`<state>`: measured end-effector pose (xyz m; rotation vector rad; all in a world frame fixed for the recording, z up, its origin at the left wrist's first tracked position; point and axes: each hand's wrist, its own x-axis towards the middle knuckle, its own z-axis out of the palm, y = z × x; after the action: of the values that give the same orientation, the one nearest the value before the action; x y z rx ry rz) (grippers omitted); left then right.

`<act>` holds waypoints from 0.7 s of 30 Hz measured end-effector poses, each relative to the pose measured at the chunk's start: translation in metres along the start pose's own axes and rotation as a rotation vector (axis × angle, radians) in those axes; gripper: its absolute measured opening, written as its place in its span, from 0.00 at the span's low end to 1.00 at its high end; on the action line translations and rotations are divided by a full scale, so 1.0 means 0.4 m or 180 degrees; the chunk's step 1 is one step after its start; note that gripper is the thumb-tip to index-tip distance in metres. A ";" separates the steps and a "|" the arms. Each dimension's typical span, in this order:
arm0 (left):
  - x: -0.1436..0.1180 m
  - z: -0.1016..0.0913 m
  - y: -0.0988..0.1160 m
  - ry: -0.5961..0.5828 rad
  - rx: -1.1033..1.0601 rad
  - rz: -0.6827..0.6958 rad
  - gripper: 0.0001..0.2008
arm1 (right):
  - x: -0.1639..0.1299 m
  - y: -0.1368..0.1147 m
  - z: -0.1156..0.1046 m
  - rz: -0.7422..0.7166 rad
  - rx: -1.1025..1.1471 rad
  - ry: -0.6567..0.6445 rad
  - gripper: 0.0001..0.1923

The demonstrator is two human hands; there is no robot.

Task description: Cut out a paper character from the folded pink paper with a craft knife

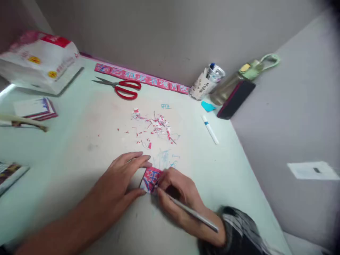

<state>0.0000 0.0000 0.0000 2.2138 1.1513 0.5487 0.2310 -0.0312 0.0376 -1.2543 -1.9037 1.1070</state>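
Observation:
A small pink and white carving block [151, 179] with blue character lines lies on the pale work mat [87, 156]. My left hand [123, 177] steadies it, the thumb at its lower left edge and the fingers by its upper left. In my right hand [183, 194] is a slim silver carving knife [193, 214], gripped like a pen. The knife's tip meets the block's right side, where my fingers partly cover it. Beyond my hands lies a scatter of pink and white shavings [160, 125]. Blue ink smudges [164, 157] mark the mat just past the block.
Red-handled scissors [126, 89] lie before a row of pink carved blocks [143, 78] along the wall. A pen cup [205, 83], a bottle [228, 86], a dark phone-like slab [236, 99] and a white pen [209, 130] stand or lie right. At left are a tissue pack [45, 60] and stacked cards [34, 108].

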 end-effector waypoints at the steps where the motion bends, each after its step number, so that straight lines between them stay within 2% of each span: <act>1: -0.001 -0.001 -0.001 -0.0015 0.0006 0.0008 0.30 | 0.004 -0.002 -0.003 -0.0011 0.0004 -0.0011 0.08; 10: 0.006 -0.002 0.012 0.0214 -0.0095 0.0058 0.27 | 0.016 -0.013 -0.010 -0.0174 -0.0127 -0.0045 0.07; 21: 0.008 -0.007 0.018 0.0203 -0.0213 -0.0017 0.26 | 0.016 -0.016 -0.009 -0.0335 -0.0200 0.0014 0.09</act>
<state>0.0044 0.0001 0.0070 2.1497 1.1541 0.6507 0.2290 -0.0254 0.0450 -1.1745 -1.9911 0.9967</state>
